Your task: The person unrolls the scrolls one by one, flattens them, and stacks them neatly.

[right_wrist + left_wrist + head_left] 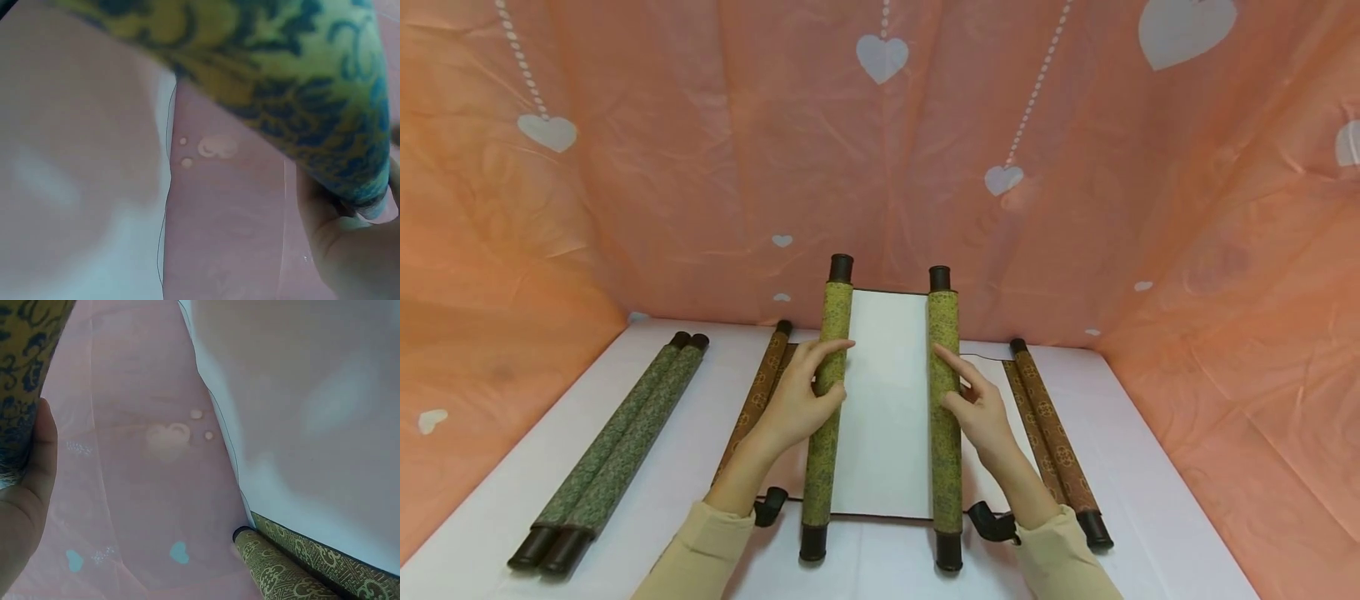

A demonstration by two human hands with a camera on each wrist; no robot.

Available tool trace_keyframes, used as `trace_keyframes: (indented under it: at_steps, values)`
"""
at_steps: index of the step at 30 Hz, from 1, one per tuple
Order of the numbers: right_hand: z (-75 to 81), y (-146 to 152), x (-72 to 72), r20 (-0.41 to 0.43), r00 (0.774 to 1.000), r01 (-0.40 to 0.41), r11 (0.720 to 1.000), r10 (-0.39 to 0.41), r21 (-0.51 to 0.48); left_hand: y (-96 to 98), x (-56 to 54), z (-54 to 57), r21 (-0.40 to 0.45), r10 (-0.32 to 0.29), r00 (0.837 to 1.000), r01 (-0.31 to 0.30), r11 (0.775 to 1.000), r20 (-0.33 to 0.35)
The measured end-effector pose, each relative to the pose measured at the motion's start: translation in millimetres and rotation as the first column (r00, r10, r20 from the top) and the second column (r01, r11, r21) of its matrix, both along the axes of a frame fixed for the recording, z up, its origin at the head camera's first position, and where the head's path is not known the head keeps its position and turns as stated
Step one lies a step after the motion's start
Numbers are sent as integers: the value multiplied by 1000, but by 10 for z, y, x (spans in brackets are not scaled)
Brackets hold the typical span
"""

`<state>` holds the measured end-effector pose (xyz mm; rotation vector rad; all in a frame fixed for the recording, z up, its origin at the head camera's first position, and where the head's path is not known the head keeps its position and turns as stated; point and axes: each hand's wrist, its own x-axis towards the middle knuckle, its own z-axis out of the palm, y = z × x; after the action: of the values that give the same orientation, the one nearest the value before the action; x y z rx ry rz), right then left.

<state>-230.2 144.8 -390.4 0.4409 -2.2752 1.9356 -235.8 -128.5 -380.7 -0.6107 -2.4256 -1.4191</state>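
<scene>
A yellow-green patterned scroll is spread between its two rollers, white paper [891,400] showing in the middle. My left hand [797,400] grips the left roller [822,454], thumb and fingers curled round it. The right roller [946,475] is held the same way by my right hand [981,412]. Both wrist views show the rollers' dark floral pattern up close. Behind the held scroll, a brown scroll lies unrolled on the table, its white sheet [300,425] partly covered. Its rolled ends, the left [760,379] and the right [1060,442], lie outside my hands.
On the left of the white-covered table [460,542] lies a grey-green scroll [625,442], both rollers side by side. Peach-coloured cloth [887,183] with white hearts walls the back and sides. Black devices, the left [771,506] and the right [992,525], sit at my wrists.
</scene>
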Motion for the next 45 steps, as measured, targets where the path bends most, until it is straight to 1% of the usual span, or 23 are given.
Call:
trace_keyframes:
  at_steps: [2, 5, 9, 12, 14, 19, 25, 29, 33, 35, 40, 45]
  values:
    - [-15, -8, -14, 4, 1000, 0, 1000, 0, 15, 6, -9, -11, -8, 7, 1000, -7, 1000, -10]
    - [-44, -6, -42, -6, 1000, 11, 999, -11, 47, 7, -16, -15, -7, 13, 1000, -14, 1000, -6]
    - [-49, 23, -72, -72, 997, 46, 994, -39, 100, -17, -26, -10, -5, 21, 1000, -21, 1000, -20]
    - [-32, 61, -83, -90, 995, 57, 991, -47, 121, -40, -29, 0, -6, 27, 999, -27, 1000, -41]
    - [-15, 85, -81, -84, 996, 48, 992, -38, 117, -54, -29, 6, -9, 29, 998, -30, 1000, -48]
    - [22, 142, -77, -71, 997, 0, 998, 5, 64, -111, -33, 16, -19, 35, 998, -36, 999, -61]
    - [56, 209, -74, -67, 997, 33, 999, -30, 39, -207, -46, 19, -6, 40, 998, -40, 999, -46]
    - [91, 241, -70, -44, 998, 53, 998, -52, 40, -241, -57, 33, 0, 42, 999, -42, 999, -21]
    - [99, 265, -78, -20, 999, 48, 998, -47, 32, -251, -57, 55, 22, 42, 999, -42, 999, 2]
    - [99, 273, -79, -32, 999, 33, 999, -32, 30, -252, -58, 58, 23, 44, 999, -44, 999, -4]
    - [90, 295, -80, -77, 997, 3, 997, 3, 80, -251, -76, 48, -12, 65, 997, -65, 998, -49]
    - [112, 351, -99, -76, 997, 5, 990, 5, 138, -283, -85, 64, -3, 67, 995, -67, 998, -71]
